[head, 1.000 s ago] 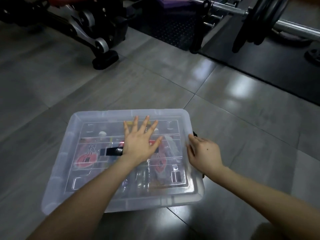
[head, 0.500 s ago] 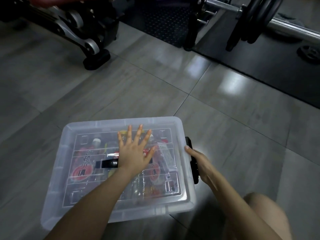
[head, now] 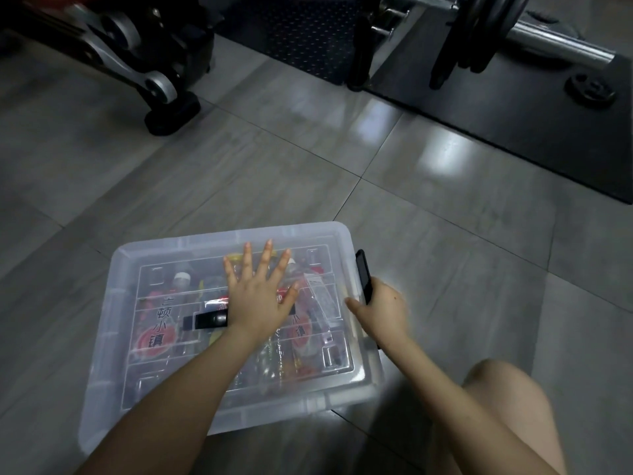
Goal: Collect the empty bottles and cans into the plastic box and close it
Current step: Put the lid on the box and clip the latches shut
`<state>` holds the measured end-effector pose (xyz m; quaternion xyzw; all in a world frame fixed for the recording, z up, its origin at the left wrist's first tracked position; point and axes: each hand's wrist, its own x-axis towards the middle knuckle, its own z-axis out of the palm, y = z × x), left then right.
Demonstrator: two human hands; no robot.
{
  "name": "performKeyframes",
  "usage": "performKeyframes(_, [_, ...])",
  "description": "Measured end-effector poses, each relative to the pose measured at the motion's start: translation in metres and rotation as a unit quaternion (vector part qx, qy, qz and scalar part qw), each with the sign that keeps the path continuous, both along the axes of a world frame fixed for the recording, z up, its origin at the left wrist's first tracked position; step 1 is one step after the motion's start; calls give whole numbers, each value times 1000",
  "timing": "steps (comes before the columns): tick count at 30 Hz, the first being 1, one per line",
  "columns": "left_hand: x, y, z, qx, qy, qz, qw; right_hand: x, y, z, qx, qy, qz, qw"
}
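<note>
A clear plastic box (head: 113, 344) sits on the grey tiled floor with its transparent lid (head: 329, 248) on top. Through the lid I see several bottles and cans (head: 157, 334) with red labels lying inside. My left hand (head: 260, 296) presses flat on the middle of the lid, fingers spread. My right hand (head: 383, 310) is at the box's right side, fingers curled round the black latch handle (head: 363, 272), thumb on the lid's edge.
A black and silver exercise machine foot (head: 171, 111) stands at the far left. A barbell with black plates (head: 479, 36) rests on a dark mat (head: 513, 132) at the far right. My bare knee (head: 507, 406) is at the lower right.
My right hand has taken hold of the black latch on the box's right side and swung it up against the lid. My left hand stays flat on the lid.
</note>
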<state>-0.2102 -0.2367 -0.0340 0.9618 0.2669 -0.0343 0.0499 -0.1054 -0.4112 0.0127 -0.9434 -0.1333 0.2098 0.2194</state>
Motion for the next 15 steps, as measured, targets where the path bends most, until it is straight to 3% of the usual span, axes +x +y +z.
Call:
performKeyframes(6, [1,0,3,7,13,-2,1000,-11,9,-4,-46,-74,30,996])
performKeyframes(10, [0,-1,7,1,22,0,1000,-13,14,-5,-62,-73,22,995])
performKeyframes(15, [1,8,25,-83,62,-11,995,-15,19,-2,-70,-58,9,996])
